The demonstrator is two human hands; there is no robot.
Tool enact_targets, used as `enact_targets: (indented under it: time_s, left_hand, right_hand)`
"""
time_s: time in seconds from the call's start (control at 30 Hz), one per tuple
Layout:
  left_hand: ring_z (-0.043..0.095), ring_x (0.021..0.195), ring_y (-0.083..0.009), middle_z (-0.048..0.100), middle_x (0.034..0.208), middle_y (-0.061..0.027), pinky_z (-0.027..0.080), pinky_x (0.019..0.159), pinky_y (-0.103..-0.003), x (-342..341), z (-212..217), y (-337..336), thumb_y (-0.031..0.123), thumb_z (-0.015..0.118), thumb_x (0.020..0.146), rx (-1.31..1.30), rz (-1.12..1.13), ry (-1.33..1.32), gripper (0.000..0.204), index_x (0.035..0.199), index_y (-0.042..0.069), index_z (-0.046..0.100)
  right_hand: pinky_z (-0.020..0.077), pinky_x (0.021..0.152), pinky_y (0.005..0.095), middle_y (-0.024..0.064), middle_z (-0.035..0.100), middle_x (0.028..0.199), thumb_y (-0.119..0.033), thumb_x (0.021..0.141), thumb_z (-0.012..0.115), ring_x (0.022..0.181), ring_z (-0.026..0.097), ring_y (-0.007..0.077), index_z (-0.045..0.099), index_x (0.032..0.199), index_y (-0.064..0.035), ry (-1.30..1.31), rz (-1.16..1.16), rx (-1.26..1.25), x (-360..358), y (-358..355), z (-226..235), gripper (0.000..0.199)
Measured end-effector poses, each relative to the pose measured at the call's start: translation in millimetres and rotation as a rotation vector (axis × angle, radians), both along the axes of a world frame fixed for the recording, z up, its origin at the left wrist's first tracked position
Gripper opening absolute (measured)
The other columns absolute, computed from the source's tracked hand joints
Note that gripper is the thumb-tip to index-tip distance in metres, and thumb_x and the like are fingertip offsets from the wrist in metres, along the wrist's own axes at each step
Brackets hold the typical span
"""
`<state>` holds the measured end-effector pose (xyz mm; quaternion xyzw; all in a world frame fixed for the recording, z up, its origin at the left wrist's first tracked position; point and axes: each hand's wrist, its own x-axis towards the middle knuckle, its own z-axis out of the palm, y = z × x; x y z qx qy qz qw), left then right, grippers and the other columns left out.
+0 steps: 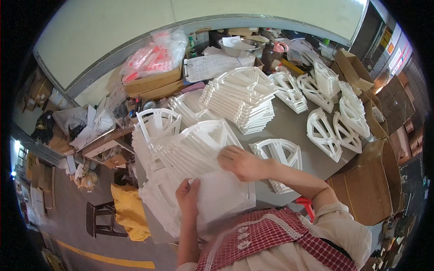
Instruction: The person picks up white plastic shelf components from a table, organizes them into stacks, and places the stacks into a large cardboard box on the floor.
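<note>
A thin, whitish, see-through sheet (220, 195), perhaps a plastic bag, lies before me over white plastic parts. My left hand (188, 197) pinches its upper left edge between thumb and fingers. By the sheet's upper right corner, my right hand (242, 163) has its fingers curled down; whatever is under the fingertips is hidden. Just beyond my hands, a fanned stack of white fan-shaped plastic frames (199, 142) rests on the table. More of these frames (158, 192) lie under and left of my left hand. To the right of my right hand sits a separate frame (279, 153).
A tall stack of white frames (239, 97) stands farther back on the grey table (294, 124). Several more frames (323, 135) lie at the right, beside open cardboard boxes (366, 185). A clipboard (217, 67) and bagged red-and-white items (156, 54) are at the back. A stool (101, 219) stands left.
</note>
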<state>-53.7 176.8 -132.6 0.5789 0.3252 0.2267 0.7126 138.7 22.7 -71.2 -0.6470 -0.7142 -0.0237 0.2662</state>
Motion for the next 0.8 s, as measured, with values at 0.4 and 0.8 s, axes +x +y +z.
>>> enact_targets:
  time_s: [0.4,0.8]
  left_hand:
    - [0.056,0.069,-0.0075,0.064,0.082,-0.0006,0.044,0.064,-0.022,-0.8,-20.7,13.0,0.011,0.065,0.089,-0.149,-0.028,-0.028,0.013,0.094,-0.002,0.066]
    - [0.051,0.067,-0.0046,0.061,0.078,0.0028,0.041,0.061,-0.020,1.6,-12.2,6.4,0.011,0.064,0.090,-0.123,-0.003,-0.030,0.011,0.090,0.000,0.066]
  right_hand:
    - [0.0398,0.099,0.0425,0.0162,0.049,0.118,-0.012,0.076,0.062,0.119,0.041,0.0348,0.058,0.097,-0.0013,-0.066,-0.130,-0.224,99.8,118.6,-80.6,0.024]
    - [0.0480,0.084,0.0422,0.0171,0.067,0.085,-0.033,0.079,0.069,0.088,0.063,0.0341,0.057,0.106,-0.0016,0.049,-0.512,-0.288,44.1,87.7,-33.7,0.043]
